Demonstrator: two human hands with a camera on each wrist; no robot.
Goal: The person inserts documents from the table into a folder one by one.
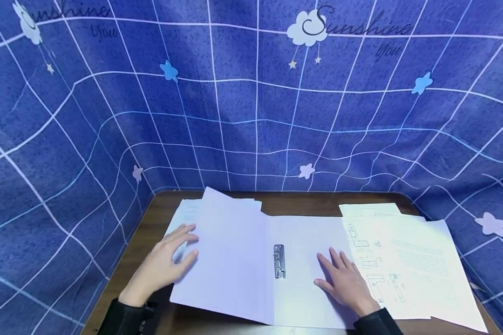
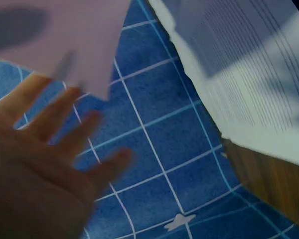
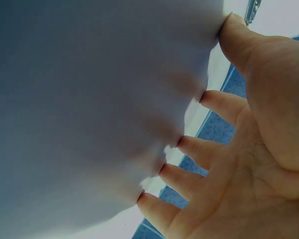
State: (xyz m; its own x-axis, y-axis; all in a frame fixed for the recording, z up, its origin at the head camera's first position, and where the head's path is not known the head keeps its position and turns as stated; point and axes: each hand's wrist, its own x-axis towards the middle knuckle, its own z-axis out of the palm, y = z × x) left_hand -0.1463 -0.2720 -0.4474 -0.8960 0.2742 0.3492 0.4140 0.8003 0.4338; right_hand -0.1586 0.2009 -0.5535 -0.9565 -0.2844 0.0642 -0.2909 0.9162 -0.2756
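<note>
A pale lilac file folder (image 1: 230,260) lies spread on the table, its left cover tilted up off the surface. A metal lever clip (image 1: 279,261) is fixed to the inside near the spine. By the left cover's outer edge is my left hand (image 1: 165,260), fingers spread and gripping nothing; whether the thumb touches the cover cannot be told. In the left wrist view the same hand (image 2: 45,149) is blurred below a corner of the cover (image 2: 84,45). My right hand (image 1: 347,283) rests on the folder's right inner side, fingertips pressing it in the right wrist view.
Printed sheets (image 1: 419,265) with text and line drawings lie overlapped to the right, partly under the folder's edge or beside it. More printed papers (image 1: 184,211) stick out behind the left cover. The brown table (image 1: 302,200) meets a blue gridded curtain (image 1: 243,102) at the back.
</note>
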